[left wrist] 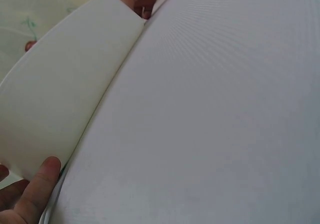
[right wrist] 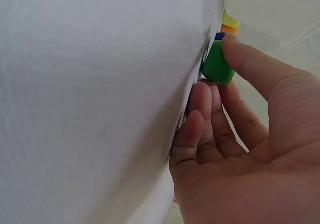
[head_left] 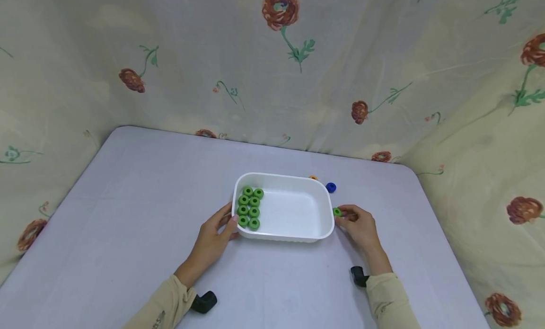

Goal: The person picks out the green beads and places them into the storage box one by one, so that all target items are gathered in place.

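A white rectangular tray [head_left: 294,210] stands on the table in the middle of the head view. Several green ring-shaped beads [head_left: 254,212] lie in two columns along its left end. My left hand [head_left: 215,232] grips that end, thumb at the rim and fingers against the outer wall; part of the hand shows at the lower left of the left wrist view. Just outside the tray's right end, my right hand [head_left: 362,227] pinches another green bead [right wrist: 218,63] between thumb and fingers. Its other fingers sit close to the tabletop in the right wrist view.
Beyond the tray's right end lies a blue bead [head_left: 330,187]. An orange bead [head_left: 313,177] is partly hidden behind the far rim. A yellow piece [right wrist: 230,19] shows past the fingers in the right wrist view. Flowered cloth [head_left: 191,59] hangs around the table [head_left: 127,215].
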The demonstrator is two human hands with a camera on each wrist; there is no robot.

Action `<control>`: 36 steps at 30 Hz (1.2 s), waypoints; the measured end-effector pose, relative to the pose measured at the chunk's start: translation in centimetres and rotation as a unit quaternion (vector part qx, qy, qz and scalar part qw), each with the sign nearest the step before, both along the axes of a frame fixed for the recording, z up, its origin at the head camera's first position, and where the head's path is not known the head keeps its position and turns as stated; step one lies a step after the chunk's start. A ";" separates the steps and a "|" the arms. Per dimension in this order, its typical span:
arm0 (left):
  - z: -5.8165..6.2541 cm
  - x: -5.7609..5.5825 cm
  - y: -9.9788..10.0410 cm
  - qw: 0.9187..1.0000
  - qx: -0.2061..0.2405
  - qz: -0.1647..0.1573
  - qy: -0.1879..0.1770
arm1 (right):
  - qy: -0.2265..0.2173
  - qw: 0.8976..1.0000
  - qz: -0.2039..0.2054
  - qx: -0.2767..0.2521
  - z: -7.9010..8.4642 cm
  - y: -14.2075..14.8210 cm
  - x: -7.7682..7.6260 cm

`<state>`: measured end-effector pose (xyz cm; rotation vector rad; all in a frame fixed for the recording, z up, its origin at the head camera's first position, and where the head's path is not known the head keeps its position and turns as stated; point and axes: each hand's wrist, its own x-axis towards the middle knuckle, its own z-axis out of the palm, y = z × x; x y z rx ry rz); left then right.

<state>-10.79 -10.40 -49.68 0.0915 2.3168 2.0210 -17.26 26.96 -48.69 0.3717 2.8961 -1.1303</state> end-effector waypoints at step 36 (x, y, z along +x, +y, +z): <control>0.1 -0.1 0.0 1.000 0.002 0.006 -0.013 | 0.135 0.976 0.166 -0.028 6.0 -8.7 0.8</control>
